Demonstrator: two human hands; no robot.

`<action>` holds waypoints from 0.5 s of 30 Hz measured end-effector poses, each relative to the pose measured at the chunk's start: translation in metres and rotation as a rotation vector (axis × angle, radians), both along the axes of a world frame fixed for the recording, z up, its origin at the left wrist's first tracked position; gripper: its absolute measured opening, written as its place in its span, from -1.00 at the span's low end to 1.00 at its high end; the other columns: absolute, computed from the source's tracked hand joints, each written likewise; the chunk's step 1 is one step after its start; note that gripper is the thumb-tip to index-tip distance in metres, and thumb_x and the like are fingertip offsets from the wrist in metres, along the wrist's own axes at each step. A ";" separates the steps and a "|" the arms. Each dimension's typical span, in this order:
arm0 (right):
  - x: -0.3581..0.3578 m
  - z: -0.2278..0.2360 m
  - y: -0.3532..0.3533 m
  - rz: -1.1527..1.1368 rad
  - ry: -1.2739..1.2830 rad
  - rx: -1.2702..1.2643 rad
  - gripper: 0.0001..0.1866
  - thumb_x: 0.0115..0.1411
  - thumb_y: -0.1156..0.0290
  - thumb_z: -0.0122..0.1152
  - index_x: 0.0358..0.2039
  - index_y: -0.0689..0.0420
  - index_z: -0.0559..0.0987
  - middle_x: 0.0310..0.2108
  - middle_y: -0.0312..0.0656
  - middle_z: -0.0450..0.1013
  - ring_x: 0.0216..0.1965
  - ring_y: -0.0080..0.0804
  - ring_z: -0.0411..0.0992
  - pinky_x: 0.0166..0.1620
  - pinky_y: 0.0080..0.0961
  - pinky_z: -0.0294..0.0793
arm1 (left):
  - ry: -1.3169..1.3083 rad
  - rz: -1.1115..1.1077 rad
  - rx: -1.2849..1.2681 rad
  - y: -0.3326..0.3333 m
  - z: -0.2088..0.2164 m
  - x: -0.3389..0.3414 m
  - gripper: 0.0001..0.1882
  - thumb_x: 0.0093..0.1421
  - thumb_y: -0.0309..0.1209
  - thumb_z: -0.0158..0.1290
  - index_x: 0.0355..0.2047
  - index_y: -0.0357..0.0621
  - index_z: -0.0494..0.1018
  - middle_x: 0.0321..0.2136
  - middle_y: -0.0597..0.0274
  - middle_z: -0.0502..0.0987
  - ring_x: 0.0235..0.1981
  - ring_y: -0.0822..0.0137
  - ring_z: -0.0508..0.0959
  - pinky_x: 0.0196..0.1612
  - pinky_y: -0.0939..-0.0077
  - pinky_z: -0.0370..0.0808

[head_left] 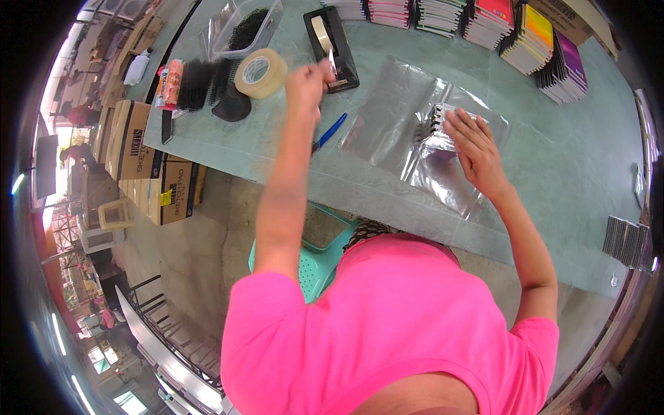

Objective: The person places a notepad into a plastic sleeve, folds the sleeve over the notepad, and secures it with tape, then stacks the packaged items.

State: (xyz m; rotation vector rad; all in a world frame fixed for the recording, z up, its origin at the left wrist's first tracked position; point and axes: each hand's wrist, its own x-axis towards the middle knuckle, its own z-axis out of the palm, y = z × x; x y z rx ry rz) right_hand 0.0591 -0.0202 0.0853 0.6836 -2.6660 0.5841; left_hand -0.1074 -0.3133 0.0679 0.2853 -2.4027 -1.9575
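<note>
Here's the left hand (309, 86), blurred, fingers curled beside the long black tape dispenser (340, 45); whether they pinch anything, I can't tell! Across to clear, shiny plastic film (387, 114), a small black-coiled notebook (438, 136) amid it, right under the extended, unclenched fingers of the right hand (477, 152).

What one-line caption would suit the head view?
Right hand over a ring-bound notebook amid clear plastic, left hand at a black tape dispenser, on a green table.

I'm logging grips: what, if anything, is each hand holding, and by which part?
Left hand: at the tape dispenser, any hold unclear. Right hand: flat over the notebook, gripping nothing visible.
</note>
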 end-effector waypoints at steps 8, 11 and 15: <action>-0.003 -0.001 -0.004 0.068 -0.073 -0.200 -0.34 0.16 0.53 -0.02 0.26 0.06 0.01 0.07 -0.40 0.35 0.05 -0.31 0.34 0.22 -0.21 0.08 | 0.246 -0.115 -0.774 -0.031 -0.013 0.037 -0.74 0.08 -0.25 0.16 -0.54 -0.21 0.49 -0.69 0.33 0.46 -0.65 0.52 0.39 -0.58 0.51 0.29; -0.002 -0.008 0.001 0.074 -0.063 -0.194 -0.32 0.16 0.54 -0.05 0.27 0.09 -0.05 0.08 -0.39 0.34 0.05 -0.31 0.33 0.22 -0.20 0.09 | -0.004 -0.199 0.040 0.050 0.012 0.111 -0.82 0.16 -0.32 0.08 -0.47 -0.17 0.53 -0.54 0.33 0.55 -0.58 0.60 0.43 -0.57 0.69 0.27; -0.002 -0.006 -0.001 0.111 -0.060 -0.229 -0.28 0.12 0.56 -0.04 0.27 0.10 -0.06 0.08 -0.35 0.34 0.07 -0.29 0.31 0.22 -0.21 0.08 | -0.083 -0.282 0.301 0.115 0.008 0.161 -0.76 0.11 -0.28 0.16 -0.51 -0.22 0.50 -0.59 0.37 0.51 -0.61 0.62 0.36 -0.58 0.72 0.25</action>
